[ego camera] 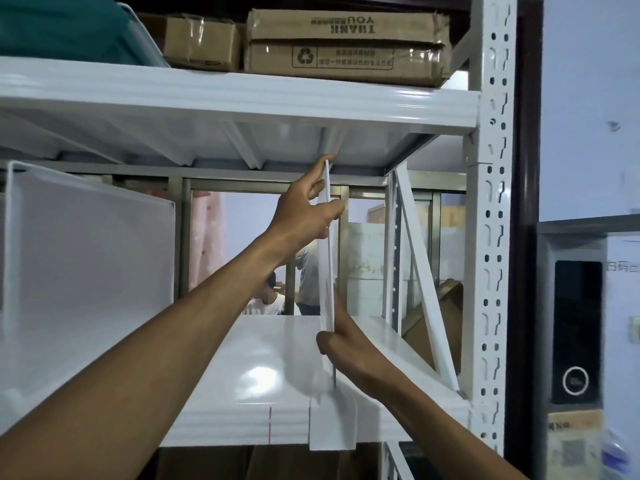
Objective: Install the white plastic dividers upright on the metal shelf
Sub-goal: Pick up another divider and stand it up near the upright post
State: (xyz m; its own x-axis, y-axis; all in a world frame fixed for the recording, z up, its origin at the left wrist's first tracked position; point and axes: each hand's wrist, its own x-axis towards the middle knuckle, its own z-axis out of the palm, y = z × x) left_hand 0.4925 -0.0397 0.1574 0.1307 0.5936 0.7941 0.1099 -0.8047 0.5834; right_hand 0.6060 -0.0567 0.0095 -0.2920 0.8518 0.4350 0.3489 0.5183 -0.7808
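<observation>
We hold the divider (327,244) edge-on and upright, left hand (304,211) closed on its top, right hand (346,348) pinching its foot above the shelf (263,368).

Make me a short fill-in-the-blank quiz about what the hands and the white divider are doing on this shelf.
1. The left hand grips the divider near its ____ end.
2. The right hand holds the divider near its ____ end.
3. The divider stands almost ____ between the two shelf boards.
4. On the upper shelf sit brown ____ boxes.

Missing words: top; bottom; upright; cardboard
</observation>
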